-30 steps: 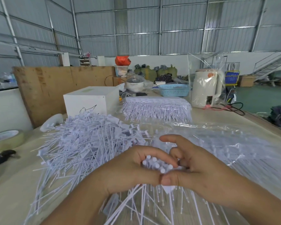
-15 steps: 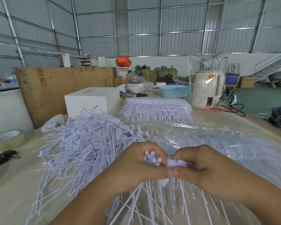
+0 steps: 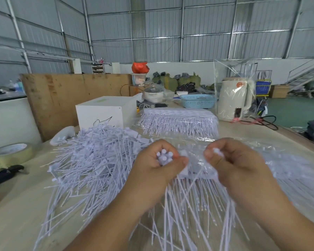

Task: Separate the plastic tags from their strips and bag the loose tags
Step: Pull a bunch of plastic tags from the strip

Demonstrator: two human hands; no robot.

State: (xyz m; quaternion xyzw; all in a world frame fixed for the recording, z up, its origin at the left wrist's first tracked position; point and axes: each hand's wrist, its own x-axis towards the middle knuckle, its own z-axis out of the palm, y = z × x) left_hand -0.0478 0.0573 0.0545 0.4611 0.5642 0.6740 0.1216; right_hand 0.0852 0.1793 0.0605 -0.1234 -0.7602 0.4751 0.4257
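A second ago my two hands were pressed together over the bundle; now they have drawn apart. My left hand point(image 3: 159, 163) is curled round a bunch of tags point(image 3: 163, 157), their round heads sticking up out of my fist and their thin tails fanning down toward me. My right hand point(image 3: 232, 160) pinches a small white piece point(image 3: 218, 152); it is blurred, so I take it for the torn-off strip but cannot be sure. If so, one more strip is parted, and the tags in my left fist are loose and ready for bagging.

Everything else I place from the loose heap of tags point(image 3: 98, 156): it lies just left of my left hand on the pale worktop point(image 3: 20, 205). The clear bag point(image 3: 261, 153) lies well to the heap's right, under and beyond my right hand. A packed bundle of strips point(image 3: 178, 122) sits behind the heap, a white box point(image 3: 105, 111) just beyond its far edge, a tape roll point(image 3: 11, 153) and black pliers point(image 3: 5, 172) to its left. Beyond the heap, past a plywood board point(image 3: 74, 95), corrugated metal walls close a big shed.
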